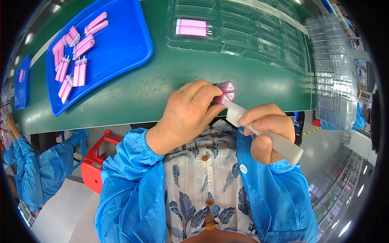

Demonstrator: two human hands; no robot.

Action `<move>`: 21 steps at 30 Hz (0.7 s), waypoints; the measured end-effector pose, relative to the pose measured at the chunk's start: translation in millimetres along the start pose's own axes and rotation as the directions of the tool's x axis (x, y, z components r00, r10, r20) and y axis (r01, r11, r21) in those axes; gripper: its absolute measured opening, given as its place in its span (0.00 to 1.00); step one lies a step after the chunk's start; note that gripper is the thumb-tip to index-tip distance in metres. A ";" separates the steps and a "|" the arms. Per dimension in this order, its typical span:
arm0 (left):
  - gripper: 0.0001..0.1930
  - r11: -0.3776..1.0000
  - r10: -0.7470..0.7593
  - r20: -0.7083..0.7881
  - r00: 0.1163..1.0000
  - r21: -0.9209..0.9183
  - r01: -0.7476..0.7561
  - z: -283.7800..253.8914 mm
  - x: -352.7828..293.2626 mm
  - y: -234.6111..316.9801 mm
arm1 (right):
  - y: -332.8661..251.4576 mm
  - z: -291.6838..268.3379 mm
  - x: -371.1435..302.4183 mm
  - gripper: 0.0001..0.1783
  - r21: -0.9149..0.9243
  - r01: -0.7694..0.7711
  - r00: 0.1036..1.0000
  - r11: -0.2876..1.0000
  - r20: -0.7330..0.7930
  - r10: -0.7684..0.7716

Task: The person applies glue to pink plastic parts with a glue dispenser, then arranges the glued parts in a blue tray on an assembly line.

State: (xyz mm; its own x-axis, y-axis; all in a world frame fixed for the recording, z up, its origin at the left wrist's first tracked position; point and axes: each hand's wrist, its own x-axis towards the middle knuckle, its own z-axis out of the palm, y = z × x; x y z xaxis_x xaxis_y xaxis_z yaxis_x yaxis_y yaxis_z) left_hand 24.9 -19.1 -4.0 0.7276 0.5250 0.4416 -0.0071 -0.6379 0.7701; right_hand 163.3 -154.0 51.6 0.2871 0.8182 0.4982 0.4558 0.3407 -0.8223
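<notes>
My left hand (190, 106) is closed, thumb and fingertips pinching a pink two-barrelled part (226, 86) just above the table's near edge. One end of that part faces right, pale and shiny. In my right hand (269, 129) is a white, bottle-shaped handheld tool (285, 148), fingers wrapped round its body. Its narrow tip meets or nearly meets the end of the pink part; contact is too small to make out. Beyond my hands, a pair of similar pink pieces (192, 27) with thin pins lies in a clear compartmented tray (239, 34).
A blue tray (121, 44) at the far left holds several pink parts. Stacked clear plastic trays (334, 77) stand at the right end of the green table (142, 95). A red stool (92, 166) is below left. Another person in a blue sleeve (24, 162) sits farther left.
</notes>
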 end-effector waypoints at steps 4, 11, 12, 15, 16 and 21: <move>0.18 0.999 -0.017 0.048 0.999 -0.028 0.019 -0.4 -1.2 0.6 | 1.0 -0.7 1.2 0.12 0.067 -0.026 1.000 0.997 0.016 0.025; 0.22 0.999 -0.037 0.048 0.998 0.006 0.037 -2.8 3.5 8.1 | 4.1 1.1 1.7 0.11 0.038 -0.024 0.999 0.999 0.044 0.022; 0.24 0.998 -0.041 0.028 0.999 0.050 0.039 -5.5 9.8 10.5 | 6.2 0.4 3.7 0.12 0.046 -0.028 0.998 0.999 0.050 0.025; 0.28 0.993 0.088 0.067 0.994 0.076 -0.093 -0.2 10.9 10.9 | 9.5 -8.1 -4.1 0.13 0.089 0.051 0.999 0.995 0.014 -0.052; 0.28 0.989 0.105 0.062 0.992 0.098 -0.111 -1.0 17.5 12.8 | 9.6 -12.5 -8.0 0.14 0.117 0.100 0.995 0.988 -0.018 -0.098; 0.25 0.932 0.105 -0.081 0.991 0.355 -0.070 -16.1 80.0 4.2 | 9.4 -30.5 -10.5 0.17 0.143 0.165 0.980 0.976 -0.133 -0.146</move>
State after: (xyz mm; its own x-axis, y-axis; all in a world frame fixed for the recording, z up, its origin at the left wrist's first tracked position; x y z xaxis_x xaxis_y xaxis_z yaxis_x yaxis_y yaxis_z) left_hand 72.0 29.3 41.9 0.6651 0.4986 0.5560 0.1859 -0.8316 0.5233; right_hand 190.3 -173.6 47.1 0.3271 0.6908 0.6448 0.3715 0.5334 -0.7599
